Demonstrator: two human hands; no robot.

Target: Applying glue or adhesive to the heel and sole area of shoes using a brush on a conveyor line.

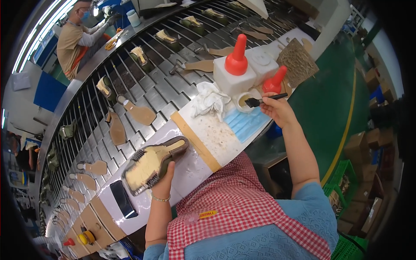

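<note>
My left hand (164,181) is closed around the side of a dark lasted shoe (149,164) turned bottom up. The pale tan underside of the shoe faces me, with the dark upper folded over its edges. A white work board (186,190) lies beneath it. My right hand (279,109) grips a black-handled brush (253,102) with dark bristles. Those bristles are at the near side of a small open white tub (245,98) with yellowish contents; whether they touch it I cannot tell. Beside the tub lie a blue face mask (246,123) and a crumpled white cloth (210,100).
White bottles with red cone caps (237,56) stand behind the tub. Tan soles (136,112) and several lasted shoes (139,56) rest on the slatted metal conveyor (173,93). A dark phone (123,199) lies near my left wrist. Another person (80,41) works across the line.
</note>
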